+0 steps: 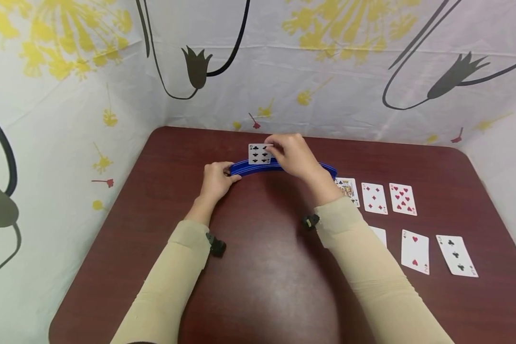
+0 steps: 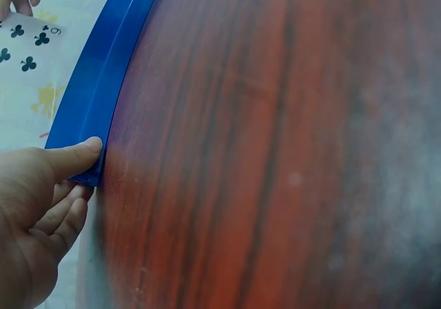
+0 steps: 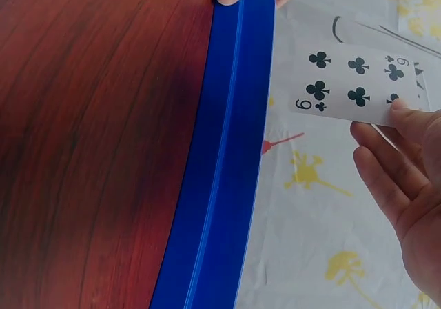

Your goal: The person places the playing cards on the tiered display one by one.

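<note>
A curved blue card holder (image 1: 258,168) with a groove along its length lies toward the far side of the table. My left hand (image 1: 216,180) grips its left end; the left wrist view shows the thumb on top of the holder (image 2: 103,81) and fingers beneath. Between thumb and fingers, my right hand (image 1: 294,155) pinches a six of clubs (image 1: 258,154) by its upper right corner. In the right wrist view the card (image 3: 351,81) is apart from the holder (image 3: 224,116), its face fully visible except under the thumb.
Face-up cards lie in two rows on the right: a king (image 1: 348,191), a diamond card (image 1: 374,198), a heart card (image 1: 403,198), then a two of hearts (image 1: 415,252) and a three of clubs (image 1: 457,255). My right sleeve partly covers another card (image 1: 379,235). Patterned cloth (image 1: 258,71) hangs behind the dark-red table (image 1: 258,286).
</note>
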Demonstrator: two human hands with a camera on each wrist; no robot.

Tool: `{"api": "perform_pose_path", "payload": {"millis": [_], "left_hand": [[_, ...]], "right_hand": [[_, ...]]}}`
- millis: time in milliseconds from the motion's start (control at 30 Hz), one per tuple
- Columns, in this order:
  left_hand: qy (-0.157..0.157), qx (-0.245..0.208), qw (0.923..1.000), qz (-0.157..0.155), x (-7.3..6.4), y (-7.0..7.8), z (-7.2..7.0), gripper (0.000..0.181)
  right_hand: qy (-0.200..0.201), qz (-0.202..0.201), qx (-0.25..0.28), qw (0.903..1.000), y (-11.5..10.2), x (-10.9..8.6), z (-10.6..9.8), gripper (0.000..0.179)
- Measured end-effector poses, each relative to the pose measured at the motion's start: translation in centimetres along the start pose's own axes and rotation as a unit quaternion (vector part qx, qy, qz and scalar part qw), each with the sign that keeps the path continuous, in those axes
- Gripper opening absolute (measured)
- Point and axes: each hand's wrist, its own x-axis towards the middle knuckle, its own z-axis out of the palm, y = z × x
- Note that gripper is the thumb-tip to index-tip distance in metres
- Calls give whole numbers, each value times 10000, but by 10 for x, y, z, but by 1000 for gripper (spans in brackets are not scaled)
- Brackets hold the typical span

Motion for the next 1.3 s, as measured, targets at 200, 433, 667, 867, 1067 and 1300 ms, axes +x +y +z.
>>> {"api": "perform_pose_path", "payload": {"millis": [200,433,667,867,1067,1300], "left_hand": [[-51,93,9999,32,1,0,1,42],[-38,128,9999,56,2,0,-1,39],[-85,71,9999,66,3,2,0,39],[-88,54,9999,56,2,3,0,40],[-104,98,9998,119,2,4,1,41],[-110,184,9997,130,0,7,1,41]], "right_hand": [[-16,-28,42,10000,-2,3,4,14],[-80,-25,58,9999,-4,8,8,16],[-194,46,34,9998,-5,12,13,18],[-242,87,34,9997,-7,16,18,18],[-275,90,-5,9996,-8,17,21,18],[-239,93,30,9997,-6,18,24,17]]}}
